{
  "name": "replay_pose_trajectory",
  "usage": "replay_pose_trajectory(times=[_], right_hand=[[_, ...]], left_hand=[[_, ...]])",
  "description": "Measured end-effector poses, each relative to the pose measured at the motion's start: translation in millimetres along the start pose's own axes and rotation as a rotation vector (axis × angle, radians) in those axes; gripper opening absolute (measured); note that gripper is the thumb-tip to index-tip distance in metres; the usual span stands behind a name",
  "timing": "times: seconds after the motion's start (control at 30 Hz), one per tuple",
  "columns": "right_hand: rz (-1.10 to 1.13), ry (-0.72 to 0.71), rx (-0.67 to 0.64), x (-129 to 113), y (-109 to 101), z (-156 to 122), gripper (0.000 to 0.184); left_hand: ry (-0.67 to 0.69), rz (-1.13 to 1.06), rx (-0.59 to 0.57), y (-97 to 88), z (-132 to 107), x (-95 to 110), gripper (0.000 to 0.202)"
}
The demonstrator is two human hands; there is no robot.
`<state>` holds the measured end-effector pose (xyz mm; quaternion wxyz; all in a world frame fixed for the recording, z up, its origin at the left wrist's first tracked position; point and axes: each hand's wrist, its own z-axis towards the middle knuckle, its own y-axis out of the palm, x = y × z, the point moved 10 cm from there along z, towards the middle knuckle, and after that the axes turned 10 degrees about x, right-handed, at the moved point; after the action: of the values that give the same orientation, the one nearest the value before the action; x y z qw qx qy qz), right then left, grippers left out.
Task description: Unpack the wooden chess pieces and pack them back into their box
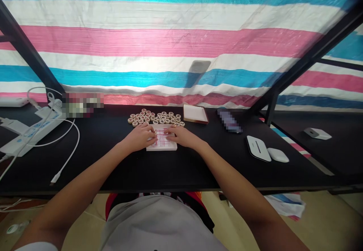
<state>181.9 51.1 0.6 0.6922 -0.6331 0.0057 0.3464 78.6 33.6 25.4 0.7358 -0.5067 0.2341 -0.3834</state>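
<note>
A shallow white box (161, 148) lies on the black desk in front of me, with a folded paper sheet printed with red lines (162, 139) in or on it. My left hand (141, 136) is at its left edge, fingers bent over the sheet. From the right side, my right hand (181, 135) curls its fingers onto the same sheet. The thumbs and undersides of the fingers are partly hidden. Just beyond the hands, several round xiangqi pieces (162, 121) with red or dark characters lie face up in a cluster.
Behind the pieces, to the right, rests a box lid (195, 114) with its white inside up. A blurred phone-like object (229, 121), a white flat device (258, 148) and a white case (278, 155) lie farther right. A power strip (36, 130) and white cables (70, 154) occupy the left.
</note>
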Motion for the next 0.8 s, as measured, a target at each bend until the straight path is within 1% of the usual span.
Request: replay_pose_trajectory(times=[0.07, 0.2, 0.3, 0.43, 0.67, 0.8], right_hand=[[0.004, 0.004, -0.005, 0.5, 0.6, 0.1, 0.026], [0.017, 0.0, -0.007, 0.8, 1.3, 0.3, 0.027], [0.014, -0.003, -0.009, 1.2, 1.7, 0.4, 0.027], [0.0, -0.007, -0.012, 0.7, 1.7, 0.4, 0.027], [0.024, -0.002, 0.002, -1.1, 0.3, 0.0, 0.028], [0.016, -0.014, 0.009, -1.3, 0.1, 0.2, 0.027]], left_hand=[[-0.016, 0.038, 0.009, -1.5, -0.3, -3.4, 0.036], [0.004, 0.033, 0.023, -3.6, -0.8, -3.9, 0.036], [0.025, 0.072, 0.007, -1.5, -1.2, -1.7, 0.038], [-0.003, 0.099, -0.015, 1.8, -1.8, -4.2, 0.039], [0.012, 0.155, 0.08, -3.0, -2.4, -6.5, 0.038], [-0.003, 0.181, 0.134, -11.0, 0.1, -10.0, 0.035]])
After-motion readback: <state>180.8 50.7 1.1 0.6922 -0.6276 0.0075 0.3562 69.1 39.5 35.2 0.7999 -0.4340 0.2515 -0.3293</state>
